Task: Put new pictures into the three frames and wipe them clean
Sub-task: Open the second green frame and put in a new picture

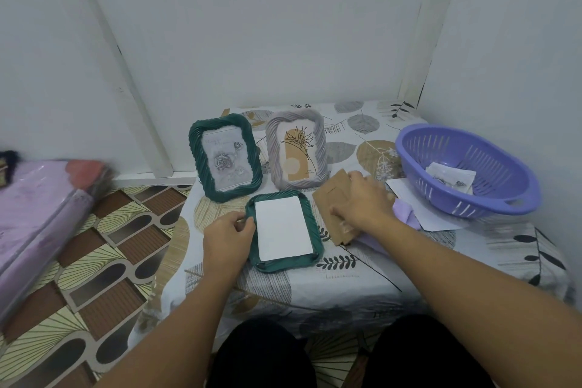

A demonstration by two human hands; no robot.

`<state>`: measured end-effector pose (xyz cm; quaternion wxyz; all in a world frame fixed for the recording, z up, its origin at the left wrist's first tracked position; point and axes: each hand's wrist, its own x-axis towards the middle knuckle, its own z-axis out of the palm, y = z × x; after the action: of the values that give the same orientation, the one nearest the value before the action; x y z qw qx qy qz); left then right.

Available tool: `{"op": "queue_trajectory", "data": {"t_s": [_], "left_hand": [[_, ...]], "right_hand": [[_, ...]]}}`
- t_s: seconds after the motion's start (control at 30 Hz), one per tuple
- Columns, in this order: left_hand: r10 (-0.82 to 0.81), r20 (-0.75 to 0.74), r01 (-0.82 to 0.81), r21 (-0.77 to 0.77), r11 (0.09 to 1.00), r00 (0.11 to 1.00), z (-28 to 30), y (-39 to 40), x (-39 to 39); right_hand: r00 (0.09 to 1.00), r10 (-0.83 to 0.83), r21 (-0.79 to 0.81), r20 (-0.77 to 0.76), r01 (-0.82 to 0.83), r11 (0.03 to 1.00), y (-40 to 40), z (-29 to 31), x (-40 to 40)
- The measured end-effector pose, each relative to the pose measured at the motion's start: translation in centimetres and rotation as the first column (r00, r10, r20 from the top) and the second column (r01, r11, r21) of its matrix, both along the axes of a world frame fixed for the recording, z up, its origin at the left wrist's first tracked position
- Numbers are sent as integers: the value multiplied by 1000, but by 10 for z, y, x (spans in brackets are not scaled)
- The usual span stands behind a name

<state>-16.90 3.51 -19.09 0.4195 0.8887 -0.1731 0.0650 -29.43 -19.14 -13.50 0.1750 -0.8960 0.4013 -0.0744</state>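
- Fingers of the left hand [227, 231] grip the left rim of a green frame [317, 250] lying face down at the table's [409, 271] centre, white paper [282, 233] showing in its back.
- Right hand [362, 201] grasps the brown backing board [327, 198] at 3 o'clock of it.
- Two filled frames stand at 12 o'clock: green [225, 159], grey [296, 151].

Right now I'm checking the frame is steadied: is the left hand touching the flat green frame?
Touching. The head view shows the left hand with fingers curled against the left edge of the flat green frame, no gap between them.
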Motion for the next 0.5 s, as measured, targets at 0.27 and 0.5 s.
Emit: {"op": "queue_trajectory", "data": {"t_s": [0.27,0.5], "left_hand": [[8,-3,-8,-1,1000,1000,3,0,-3],[2,-65,-8,-88,996,998,11,2,-9]], "right_hand": [[985,36,164,168,-64,984,-2,8,2],[787,-309,643,534,-142,753,15,18,8]]}}
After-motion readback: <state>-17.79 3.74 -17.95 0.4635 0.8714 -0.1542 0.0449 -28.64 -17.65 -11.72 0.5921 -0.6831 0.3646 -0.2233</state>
